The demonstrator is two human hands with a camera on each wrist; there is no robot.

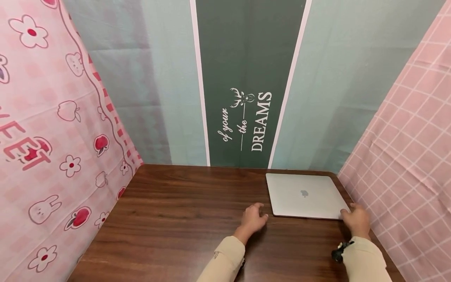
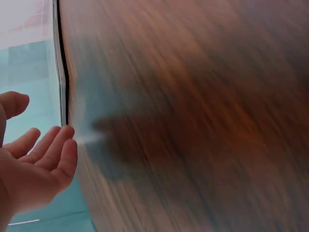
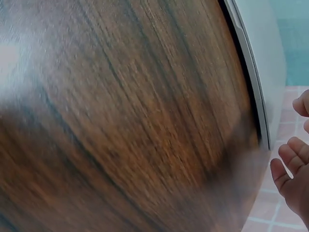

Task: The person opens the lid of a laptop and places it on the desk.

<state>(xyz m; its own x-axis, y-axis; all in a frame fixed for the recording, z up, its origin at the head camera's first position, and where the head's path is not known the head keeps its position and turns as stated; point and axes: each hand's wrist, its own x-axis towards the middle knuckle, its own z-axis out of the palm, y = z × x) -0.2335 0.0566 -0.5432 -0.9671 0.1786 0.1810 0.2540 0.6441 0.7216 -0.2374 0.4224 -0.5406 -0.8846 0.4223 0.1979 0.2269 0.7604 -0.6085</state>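
Observation:
A closed silver laptop [image 1: 306, 201] lies flat at the table's back right, an apple logo on its lid. Just left of the laptop, my left hand [image 1: 253, 219] is low over the table with fingers spread and bent a little, nothing in them. At the laptop's front right corner is my right hand [image 1: 358, 222], its thumb overlapping the corner in the head view and its fingers beyond the right side. In the right wrist view, the relaxed fingers of my right hand [image 3: 294, 169] appear beside the laptop's thin edge [image 3: 253, 72], with space between thumb and fingers.
The brown wood-grain table [image 1: 169, 227] carries the laptop near its right edge. A green cloth [image 1: 246, 51] with printed words hangs behind it. Pink cloths stand at both sides, a flowered one [image 1: 70, 129] on the left and a checked one [image 1: 415, 149] close to my right hand.

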